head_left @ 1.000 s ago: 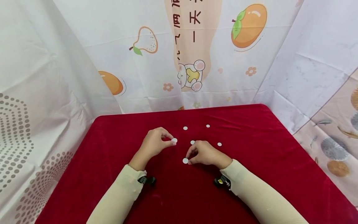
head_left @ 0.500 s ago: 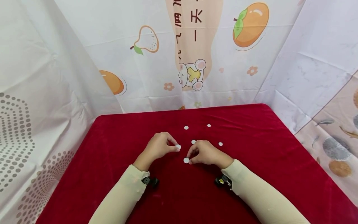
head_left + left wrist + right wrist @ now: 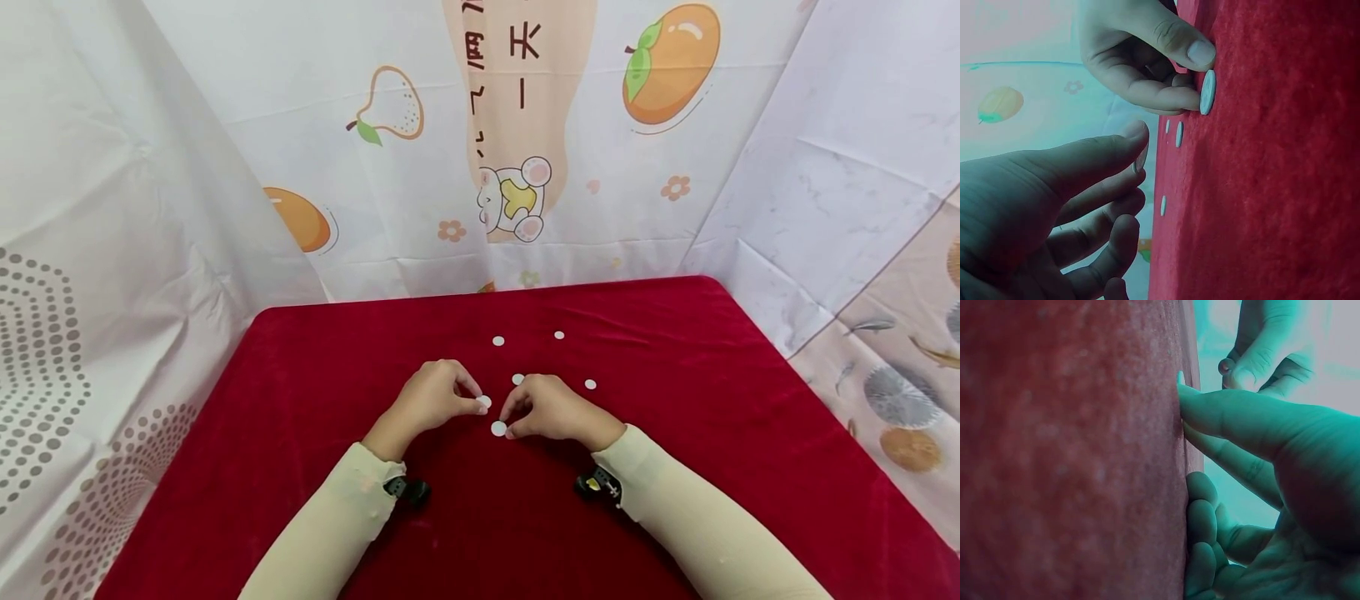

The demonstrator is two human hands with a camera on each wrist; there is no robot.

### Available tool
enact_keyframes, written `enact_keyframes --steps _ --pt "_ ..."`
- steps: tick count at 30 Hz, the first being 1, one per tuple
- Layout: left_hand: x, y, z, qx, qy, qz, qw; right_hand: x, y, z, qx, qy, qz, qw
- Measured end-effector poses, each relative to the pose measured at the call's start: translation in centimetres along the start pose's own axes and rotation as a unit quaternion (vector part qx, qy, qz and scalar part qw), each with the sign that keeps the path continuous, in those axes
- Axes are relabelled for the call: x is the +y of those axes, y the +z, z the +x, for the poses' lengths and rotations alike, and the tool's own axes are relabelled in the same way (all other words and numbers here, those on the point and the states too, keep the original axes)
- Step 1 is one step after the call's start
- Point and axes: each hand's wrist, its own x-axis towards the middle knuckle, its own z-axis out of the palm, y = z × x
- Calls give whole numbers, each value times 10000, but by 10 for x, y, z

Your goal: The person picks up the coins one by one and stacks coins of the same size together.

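In the head view my left hand [image 3: 432, 393] pinches a small flat white disc [image 3: 484, 402] between thumb and index finger, held up off the red cloth. That disc [image 3: 1142, 157] appears nearly edge-on in the left wrist view, mostly behind the thumb. Close by on the right, my right hand [image 3: 553, 408] grips a second white disc [image 3: 498, 428] at its right edge with thumb and index fingertips. In the left wrist view this second disc [image 3: 1208, 92] is flat against the cloth. Only a sliver of it shows past the thumb [image 3: 1229, 415] in the right wrist view.
Several more white discs lie beyond the hands, among them one at the back [image 3: 498, 341] and one at the right [image 3: 590, 384]. Another disc [image 3: 517, 379] is just behind the right hand's knuckles. Printed curtains [image 3: 330, 167] stand around the red-covered table [image 3: 337, 350].
My left hand has moved right and nearer to me with its disc, coming close to the disc at the right hand. The right hand has stayed in place.
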Motion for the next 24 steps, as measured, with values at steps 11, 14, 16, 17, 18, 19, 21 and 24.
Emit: enact_keyframes --steps 11,14,16,17,18,19,21,24 --pt "3 6 0 -157 111 9 9998 1 0 1 -19 -107 36 9999" --pt "3 8 0 -191 149 39 9997 1 0 1 -15 -162 0 9999" --pt "2 10 1 -209 186 65 9996 2 0 1 0 -189 -8 9998" --pt "2 10 1 -218 210 75 9995 2 1 1 8 -181 -7 9998" --pt "1 11 1 -225 233 96 9994 2 1 1 12 -171 -8 9999" --pt "1 11 1 -229 263 114 9993 2 1 1 23 -158 9 9999" --pt "1 12 1 -234 310 130 9992 2 1 1 39 -132 21 9999" --pt "2 13 0 -248 373 157 9989 2 2 1 63 -101 34 9999"
